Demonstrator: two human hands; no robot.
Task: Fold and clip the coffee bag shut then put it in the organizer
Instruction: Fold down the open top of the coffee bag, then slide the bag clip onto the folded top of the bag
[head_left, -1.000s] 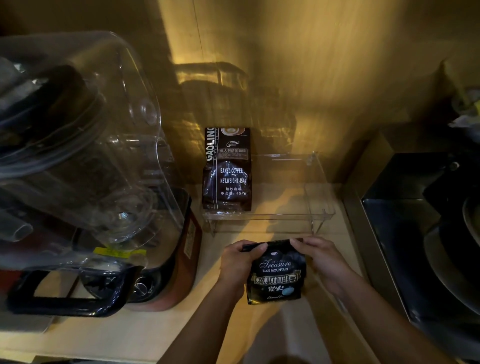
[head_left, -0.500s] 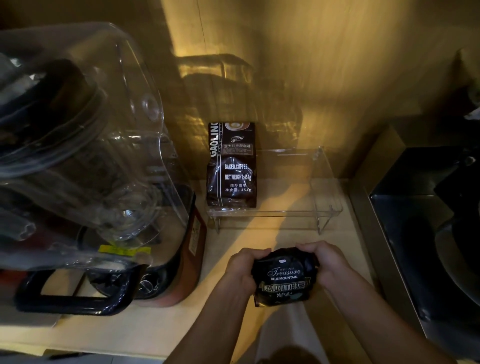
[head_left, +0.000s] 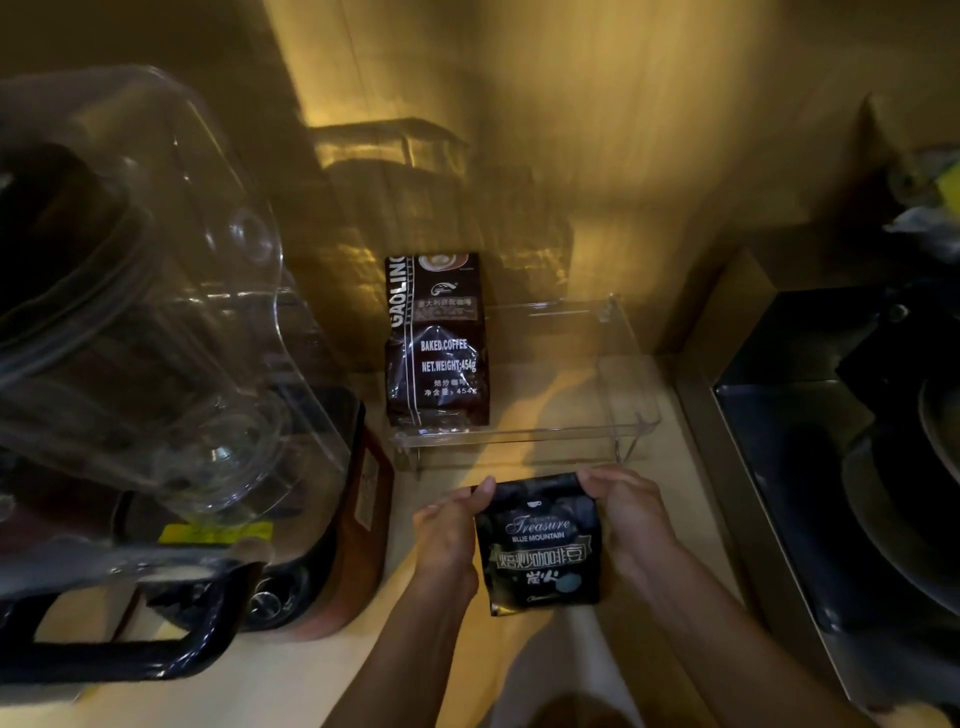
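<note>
A small black coffee bag (head_left: 543, 551) with "Treasure Blue Mountain" print is held upright over the pale counter, just in front of the clear acrylic organizer (head_left: 631, 374). My left hand (head_left: 449, 535) grips its upper left corner and my right hand (head_left: 626, 512) grips its upper right corner, fingers over the top edge. The top edge looks folded flat. No clip is visible. A taller dark coffee bag (head_left: 436, 343) stands in the left part of the organizer; the organizer's right part holds nothing.
A large blender with a clear jug (head_left: 140, 322) and a black handle (head_left: 104, 654) fills the left side. A dark stove top (head_left: 831, 467) with a pan lies at the right. The wall stands close behind the organizer.
The bag's top was bent down toward me half a second ago; now the bag stands taller again with its front print fully showing. Both hands stayed on the top corners.
</note>
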